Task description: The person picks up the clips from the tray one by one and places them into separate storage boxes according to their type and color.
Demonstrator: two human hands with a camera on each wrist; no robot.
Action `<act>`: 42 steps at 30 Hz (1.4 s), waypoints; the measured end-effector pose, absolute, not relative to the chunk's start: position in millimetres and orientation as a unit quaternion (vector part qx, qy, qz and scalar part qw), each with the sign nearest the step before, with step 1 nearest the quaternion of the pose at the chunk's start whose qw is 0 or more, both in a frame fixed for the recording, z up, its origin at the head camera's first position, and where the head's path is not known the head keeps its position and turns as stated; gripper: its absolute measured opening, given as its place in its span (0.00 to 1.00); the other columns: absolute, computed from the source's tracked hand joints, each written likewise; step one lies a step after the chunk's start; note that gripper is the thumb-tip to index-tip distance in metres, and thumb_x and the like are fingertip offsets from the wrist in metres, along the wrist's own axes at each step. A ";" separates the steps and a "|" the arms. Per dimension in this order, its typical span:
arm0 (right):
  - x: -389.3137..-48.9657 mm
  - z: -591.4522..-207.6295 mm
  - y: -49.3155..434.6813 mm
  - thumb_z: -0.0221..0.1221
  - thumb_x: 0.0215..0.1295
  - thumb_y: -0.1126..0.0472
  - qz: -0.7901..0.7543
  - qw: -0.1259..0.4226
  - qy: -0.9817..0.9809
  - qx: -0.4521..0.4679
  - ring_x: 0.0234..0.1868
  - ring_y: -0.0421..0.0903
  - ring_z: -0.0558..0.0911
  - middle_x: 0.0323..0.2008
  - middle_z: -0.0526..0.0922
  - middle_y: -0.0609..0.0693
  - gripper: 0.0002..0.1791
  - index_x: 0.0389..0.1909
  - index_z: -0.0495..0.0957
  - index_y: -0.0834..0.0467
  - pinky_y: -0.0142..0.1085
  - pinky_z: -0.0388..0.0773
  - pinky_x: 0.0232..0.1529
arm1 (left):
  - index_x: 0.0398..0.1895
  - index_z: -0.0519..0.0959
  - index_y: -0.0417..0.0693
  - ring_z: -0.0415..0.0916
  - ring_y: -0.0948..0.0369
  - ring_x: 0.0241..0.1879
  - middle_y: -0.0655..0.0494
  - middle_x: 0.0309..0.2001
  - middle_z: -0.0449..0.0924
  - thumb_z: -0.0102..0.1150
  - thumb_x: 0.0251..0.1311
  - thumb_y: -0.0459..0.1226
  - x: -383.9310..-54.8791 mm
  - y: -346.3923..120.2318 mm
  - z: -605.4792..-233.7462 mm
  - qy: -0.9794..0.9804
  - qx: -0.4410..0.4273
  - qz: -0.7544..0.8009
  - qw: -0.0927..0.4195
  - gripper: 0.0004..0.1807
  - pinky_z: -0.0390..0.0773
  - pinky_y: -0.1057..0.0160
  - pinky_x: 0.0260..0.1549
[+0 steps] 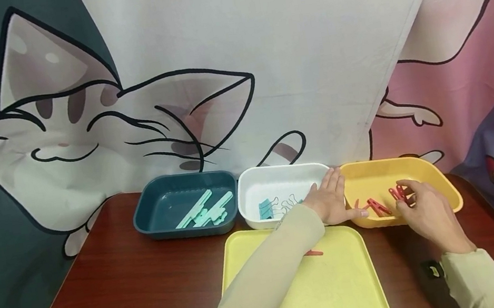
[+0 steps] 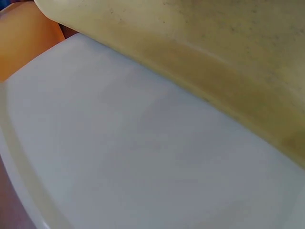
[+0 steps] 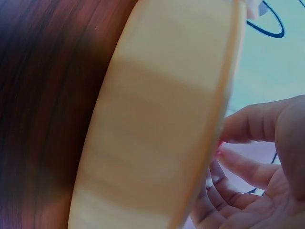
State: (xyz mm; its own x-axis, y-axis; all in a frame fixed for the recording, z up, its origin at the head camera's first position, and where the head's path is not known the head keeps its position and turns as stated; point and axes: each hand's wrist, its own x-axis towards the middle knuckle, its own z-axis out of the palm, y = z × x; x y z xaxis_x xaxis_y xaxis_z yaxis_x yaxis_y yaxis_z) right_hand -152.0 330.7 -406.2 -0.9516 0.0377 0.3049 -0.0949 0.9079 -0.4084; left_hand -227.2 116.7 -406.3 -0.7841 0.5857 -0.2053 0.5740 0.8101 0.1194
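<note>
My right hand (image 1: 430,209) reaches over the front of the yellow bin (image 1: 374,169) and pinches a red clothespin (image 1: 397,192) between thumb and fingers. In the right wrist view only a speck of red shows at the fingertips. More red clothespins (image 1: 378,207) lie in that bin, to the left of the pinched one. My left hand (image 1: 329,199), fingers straight, rests where the white bin (image 1: 250,176) and yellow bin meet. Its thumb lies over the yellow bin's front rim. On the yellow tray (image 1: 339,289), another red clothespin (image 1: 313,253) is partly hidden by my left sleeve.
Teal binder clips (image 1: 266,209) lie in the white bin, partly behind my left arm. To its left, a dark teal bin (image 1: 163,234) holds several mint-green clips (image 1: 209,210). A printed cloth (image 1: 309,59) hangs behind the brown table (image 1: 128,289).
</note>
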 end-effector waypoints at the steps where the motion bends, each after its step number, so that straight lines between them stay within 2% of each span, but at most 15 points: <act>1: -154.2 -406.7 332.6 0.63 0.58 0.65 0.211 0.146 -0.966 0.016 0.39 0.62 0.79 0.39 0.80 0.68 0.23 0.54 0.76 0.70 0.52 0.75 0.35 | 0.82 0.38 0.49 0.26 0.61 0.79 0.56 0.82 0.28 0.34 0.60 0.77 -227.2 116.7 -406.2 0.944 0.307 0.023 0.117 0.59 0.52 0.55 0.74; 9: -174.2 -410.1 352.1 0.67 0.57 0.61 0.197 0.063 -0.978 0.014 0.39 0.63 0.81 0.42 0.83 0.70 0.27 0.55 0.75 0.71 0.55 0.76 0.38 | 0.82 0.39 0.47 0.26 0.59 0.79 0.54 0.82 0.28 0.34 0.61 0.77 -228.3 118.3 -404.3 0.942 0.313 0.023 0.120 0.59 0.53 0.56 0.73; 15: -185.7 -410.8 362.6 0.71 0.55 0.57 0.193 -0.004 -0.981 0.007 0.38 0.62 0.83 0.39 0.85 0.68 0.30 0.52 0.76 0.73 0.48 0.77 0.35 | 0.81 0.40 0.42 0.28 0.57 0.80 0.50 0.82 0.30 0.38 0.63 0.74 -229.8 119.5 -406.3 0.937 0.327 0.047 0.111 0.59 0.51 0.56 0.74; 21: -194.8 -412.1 365.1 0.72 0.53 0.55 0.197 -0.053 -0.979 0.016 0.39 0.59 0.85 0.38 0.86 0.66 0.31 0.52 0.78 0.72 0.41 0.77 0.34 | 0.81 0.39 0.42 0.29 0.56 0.80 0.48 0.82 0.31 0.34 0.61 0.77 -228.8 120.7 -413.8 0.941 0.327 0.032 0.083 0.61 0.48 0.58 0.75; 28: -201.1 -412.2 366.5 0.73 0.53 0.54 0.202 -0.087 -0.975 0.030 0.37 0.55 0.84 0.37 0.86 0.65 0.28 0.47 0.81 0.70 0.40 0.77 0.32 | 0.81 0.39 0.41 0.27 0.55 0.80 0.47 0.82 0.31 0.32 0.58 0.79 -226.9 121.6 -414.1 0.945 0.318 0.013 0.071 0.63 0.39 0.58 0.76; 36: -202.5 -411.8 366.6 0.70 0.53 0.58 0.207 -0.112 -0.971 0.050 0.35 0.51 0.84 0.35 0.87 0.62 0.21 0.44 0.82 0.69 0.39 0.77 0.31 | 0.81 0.42 0.42 0.31 0.56 0.80 0.49 0.82 0.35 0.36 0.55 0.80 -227.8 123.0 -410.5 0.946 0.316 0.010 0.067 0.64 0.41 0.59 0.75; 42: -204.0 -410.5 367.0 0.70 0.54 0.57 0.200 -0.126 -0.971 0.042 0.36 0.51 0.83 0.37 0.86 0.62 0.23 0.45 0.82 0.69 0.39 0.76 0.32 | 0.81 0.41 0.43 0.30 0.57 0.80 0.50 0.82 0.34 0.36 0.54 0.80 -228.8 125.3 -410.9 0.948 0.309 0.001 0.076 0.65 0.40 0.60 0.75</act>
